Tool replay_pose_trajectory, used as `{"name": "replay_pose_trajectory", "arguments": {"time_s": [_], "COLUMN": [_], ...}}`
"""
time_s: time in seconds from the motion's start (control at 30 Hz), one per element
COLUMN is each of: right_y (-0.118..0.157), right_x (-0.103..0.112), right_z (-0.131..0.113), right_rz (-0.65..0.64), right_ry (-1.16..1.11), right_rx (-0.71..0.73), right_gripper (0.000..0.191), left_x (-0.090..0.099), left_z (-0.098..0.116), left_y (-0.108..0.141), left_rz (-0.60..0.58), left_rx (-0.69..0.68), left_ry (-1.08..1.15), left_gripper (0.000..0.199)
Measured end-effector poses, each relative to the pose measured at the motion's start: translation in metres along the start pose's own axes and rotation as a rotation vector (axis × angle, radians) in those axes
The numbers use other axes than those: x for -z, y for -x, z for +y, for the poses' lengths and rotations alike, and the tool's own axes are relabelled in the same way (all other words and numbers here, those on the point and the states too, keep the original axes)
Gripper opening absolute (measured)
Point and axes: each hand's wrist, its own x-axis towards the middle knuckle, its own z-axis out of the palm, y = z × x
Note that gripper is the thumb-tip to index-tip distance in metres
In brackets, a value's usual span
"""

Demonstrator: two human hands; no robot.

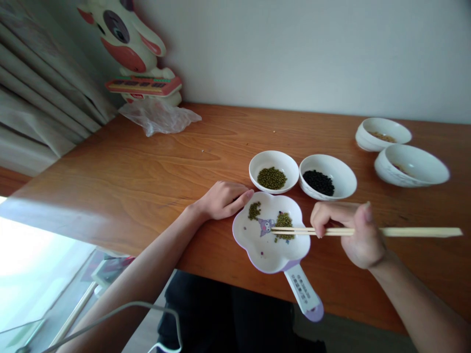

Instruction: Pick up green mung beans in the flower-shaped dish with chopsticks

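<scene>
My right hand grips a pair of wooden chopsticks, held nearly level and pointing left. Their tips are over a white flower-shaped dish with a purple rim, a cartoon print and a handle pointing toward me. Inside it, a larger group of green beans lies beside the chopsticks, and a smaller group sits at the upper left. No bean shows clearly between the tips. My left hand rests on the table, fingers lying loosely, its thumb at the dish's upper left rim.
Behind the dish stand a bowl of green beans and a bowl of black beans. Two more white bowls, one behind and one nearer, stand right. A plastic bag and cow-shaped toy keyboard are back left.
</scene>
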Motion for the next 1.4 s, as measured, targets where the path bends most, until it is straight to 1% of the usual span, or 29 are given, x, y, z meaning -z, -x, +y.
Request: {"name": "replay_pose_trajectory", "arguments": {"time_s": [0.23,0.4,0.47,0.5,0.6,0.63,0.67,0.7,0.8,0.87,1.0,1.1,1.13,1.27,1.4], "right_y": [0.000,-0.003,-0.004,-0.005,-0.007,-0.008,-0.010,-0.012,-0.017,-0.019,-0.019,-0.015,-0.013,-0.006,-0.004], "right_x": [-0.004,-0.004,0.001,0.004,0.014,0.016,0.018,0.019,0.018,0.018,0.023,0.027,0.027,0.023,0.015], "right_z": [-0.002,-0.010,-0.010,-0.009,-0.003,-0.001,0.001,0.003,0.006,0.006,0.001,-0.006,-0.008,-0.014,-0.017], "right_rz": [0.048,0.151,0.250,0.330,0.634,0.715,0.776,0.805,0.739,0.695,0.705,0.667,0.629,0.412,0.262], "right_ry": [-0.011,-0.055,-0.071,-0.075,-0.044,-0.023,-0.007,0.001,-0.024,-0.043,-0.056,-0.048,-0.041,0.020,0.019], "right_rx": [0.027,0.065,0.107,0.141,0.283,0.326,0.350,0.346,0.221,0.175,0.234,0.239,0.228,0.161,0.122], "right_gripper": [0.082,0.084,0.084,0.084,0.080,0.079,0.078,0.077,0.078,0.079,0.077,0.080,0.081,0.084,0.085], "left_x": [0.000,-0.001,-0.001,-0.001,-0.001,0.000,0.000,0.000,0.001,0.001,0.000,0.000,0.000,0.001,0.000], "left_z": [0.001,0.000,-0.001,-0.001,-0.002,-0.001,-0.001,-0.001,0.000,0.000,0.000,0.000,0.000,0.001,0.000], "left_y": [0.000,0.000,0.000,0.000,0.000,0.000,0.000,0.001,0.000,0.000,0.000,0.000,0.000,-0.001,-0.001], "left_rz": [0.010,0.005,0.002,0.001,-0.003,-0.003,-0.002,-0.001,-0.001,0.000,0.005,0.005,0.003,-0.004,-0.001], "left_rx": [0.004,-0.005,-0.009,-0.010,-0.007,-0.009,-0.010,-0.011,-0.013,-0.017,-0.016,-0.009,-0.007,-0.004,0.002], "left_ry": [-0.021,-0.011,-0.008,-0.008,-0.014,-0.016,-0.017,-0.018,-0.013,-0.011,-0.016,-0.009,-0.008,-0.014,-0.013], "left_gripper": [0.046,0.045,0.044,0.044,0.044,0.044,0.044,0.045,0.045,0.045,0.045,0.044,0.044,0.045,0.045]}}
